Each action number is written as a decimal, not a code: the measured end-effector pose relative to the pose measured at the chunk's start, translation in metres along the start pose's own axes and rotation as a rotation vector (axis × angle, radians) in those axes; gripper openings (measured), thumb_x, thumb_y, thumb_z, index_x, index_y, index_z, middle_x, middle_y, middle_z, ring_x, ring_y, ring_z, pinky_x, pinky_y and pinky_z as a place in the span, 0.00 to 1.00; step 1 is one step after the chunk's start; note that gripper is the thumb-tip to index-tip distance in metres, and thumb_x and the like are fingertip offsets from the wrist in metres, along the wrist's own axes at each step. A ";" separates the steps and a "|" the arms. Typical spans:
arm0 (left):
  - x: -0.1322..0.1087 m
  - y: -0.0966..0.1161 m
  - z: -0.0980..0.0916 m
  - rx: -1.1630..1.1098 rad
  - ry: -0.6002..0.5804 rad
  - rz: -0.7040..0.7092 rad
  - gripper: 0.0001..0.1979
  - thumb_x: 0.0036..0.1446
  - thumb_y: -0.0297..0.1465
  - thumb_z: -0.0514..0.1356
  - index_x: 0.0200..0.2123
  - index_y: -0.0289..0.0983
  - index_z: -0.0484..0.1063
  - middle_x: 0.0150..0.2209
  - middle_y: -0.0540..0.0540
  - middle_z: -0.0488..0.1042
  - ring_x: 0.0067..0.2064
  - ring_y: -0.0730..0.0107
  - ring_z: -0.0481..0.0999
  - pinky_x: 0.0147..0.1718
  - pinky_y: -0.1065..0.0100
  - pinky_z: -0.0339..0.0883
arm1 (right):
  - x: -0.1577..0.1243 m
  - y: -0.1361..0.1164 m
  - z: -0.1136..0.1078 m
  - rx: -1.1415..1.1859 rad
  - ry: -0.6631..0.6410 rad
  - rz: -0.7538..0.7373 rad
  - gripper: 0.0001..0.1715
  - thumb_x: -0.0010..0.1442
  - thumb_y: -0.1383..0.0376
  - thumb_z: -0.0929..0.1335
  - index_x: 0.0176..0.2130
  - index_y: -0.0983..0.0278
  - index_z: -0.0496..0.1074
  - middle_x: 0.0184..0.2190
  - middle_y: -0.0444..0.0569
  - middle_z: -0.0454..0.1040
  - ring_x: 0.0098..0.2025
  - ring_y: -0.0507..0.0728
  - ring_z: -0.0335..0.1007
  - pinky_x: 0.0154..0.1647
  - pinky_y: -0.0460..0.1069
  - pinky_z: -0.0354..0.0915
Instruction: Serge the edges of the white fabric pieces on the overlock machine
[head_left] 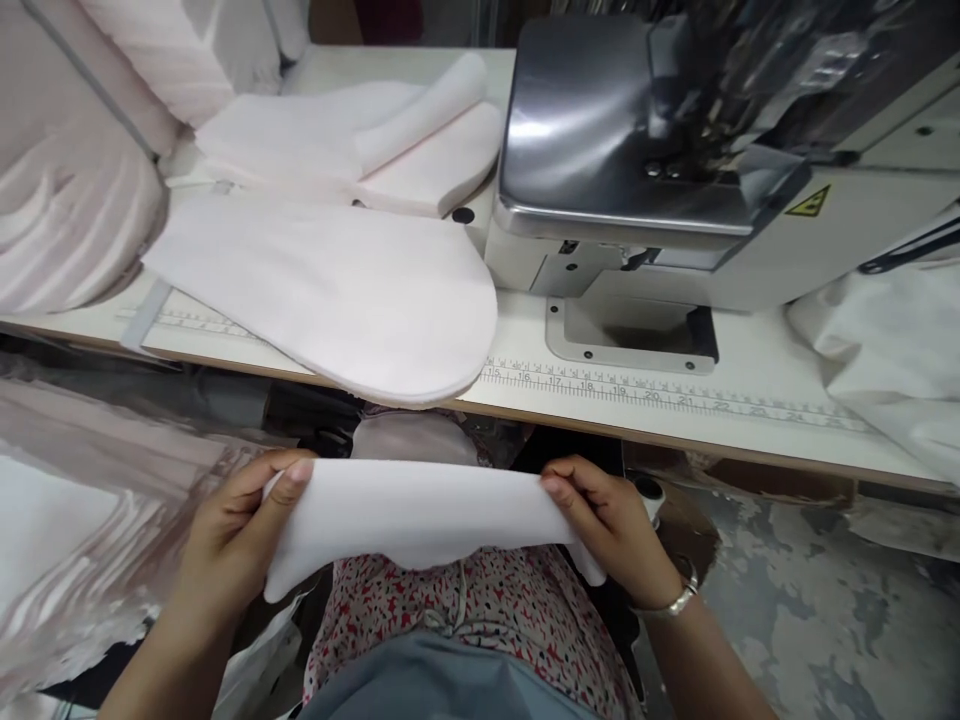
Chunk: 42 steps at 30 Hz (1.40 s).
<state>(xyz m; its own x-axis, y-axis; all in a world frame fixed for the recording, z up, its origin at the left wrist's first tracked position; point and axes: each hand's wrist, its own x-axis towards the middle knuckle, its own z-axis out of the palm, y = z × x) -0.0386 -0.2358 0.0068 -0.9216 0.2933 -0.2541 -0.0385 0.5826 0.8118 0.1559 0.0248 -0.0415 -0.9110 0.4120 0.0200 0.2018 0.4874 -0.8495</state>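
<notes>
A white fabric piece point(420, 515) is stretched flat between both hands, below the table's front edge and over my lap. My left hand point(232, 535) pinches its left end, thumb on top. My right hand point(611, 525), with a bracelet at the wrist, pinches the right end. On the table above lies a pale pink rounded fabric piece point(330, 290), overhanging the front edge. Behind it sits a stack of similar pink pieces point(360, 140).
A sewing machine point(675, 150) stands on the white table point(750, 350), which has a printed ruler point(675, 395) along its front. White cloth point(892, 350) lies at the right, pink fabric bundles point(67, 200) at the left, and shiny plastic-wrapped material point(82, 520) beside my left arm.
</notes>
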 end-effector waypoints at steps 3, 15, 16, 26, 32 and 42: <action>0.005 0.003 0.002 0.112 -0.072 0.141 0.18 0.56 0.46 0.60 0.34 0.37 0.76 0.29 0.50 0.76 0.29 0.70 0.71 0.25 0.74 0.63 | 0.004 -0.002 0.000 -0.006 -0.068 -0.033 0.09 0.64 0.62 0.64 0.34 0.60 0.72 0.26 0.42 0.76 0.26 0.51 0.73 0.26 0.43 0.65; -0.002 -0.055 -0.003 0.470 -0.092 0.732 0.18 0.62 0.24 0.52 0.52 0.43 0.70 0.51 0.47 0.75 0.50 0.63 0.75 0.50 0.62 0.68 | 0.021 0.052 0.051 -0.111 0.041 -0.140 0.21 0.60 0.73 0.61 0.45 0.57 0.77 0.47 0.49 0.78 0.52 0.59 0.72 0.54 0.59 0.67; -0.007 -0.075 0.001 0.455 -0.163 0.714 0.18 0.61 0.24 0.51 0.51 0.43 0.71 0.52 0.46 0.75 0.52 0.62 0.74 0.51 0.61 0.68 | 0.019 0.062 0.062 -0.113 0.006 -0.130 0.21 0.58 0.74 0.61 0.44 0.58 0.77 0.48 0.50 0.78 0.52 0.61 0.72 0.54 0.61 0.66; -0.001 -0.074 0.027 0.309 -0.218 0.455 0.16 0.66 0.28 0.45 0.40 0.38 0.72 0.52 0.42 0.72 0.55 0.65 0.71 0.53 0.60 0.67 | -0.006 0.069 0.110 -0.095 -0.194 0.052 0.30 0.59 0.74 0.60 0.61 0.62 0.63 0.57 0.54 0.71 0.58 0.60 0.67 0.60 0.61 0.64; 0.052 -0.096 0.087 0.435 -0.324 0.494 0.25 0.65 0.35 0.51 0.63 0.33 0.58 0.66 0.33 0.52 0.68 0.48 0.47 0.63 0.42 0.43 | -0.009 0.074 0.117 -0.096 -0.241 0.118 0.32 0.55 0.76 0.61 0.58 0.66 0.65 0.53 0.59 0.74 0.54 0.62 0.72 0.55 0.60 0.69; -0.016 -0.009 0.058 0.287 -0.976 0.534 0.16 0.69 0.35 0.47 0.52 0.54 0.71 0.48 0.58 0.78 0.50 0.74 0.76 0.50 0.71 0.68 | -0.012 0.024 0.079 0.057 -0.266 0.162 0.18 0.65 0.68 0.59 0.50 0.61 0.72 0.47 0.53 0.76 0.49 0.59 0.74 0.53 0.56 0.70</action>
<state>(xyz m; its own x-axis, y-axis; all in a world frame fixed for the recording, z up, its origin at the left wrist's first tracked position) -0.0006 -0.2015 -0.0267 -0.0974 0.9442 -0.3146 0.4724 0.3221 0.8204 0.1430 -0.0289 -0.1041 -0.9323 0.2612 -0.2501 0.3381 0.3847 -0.8589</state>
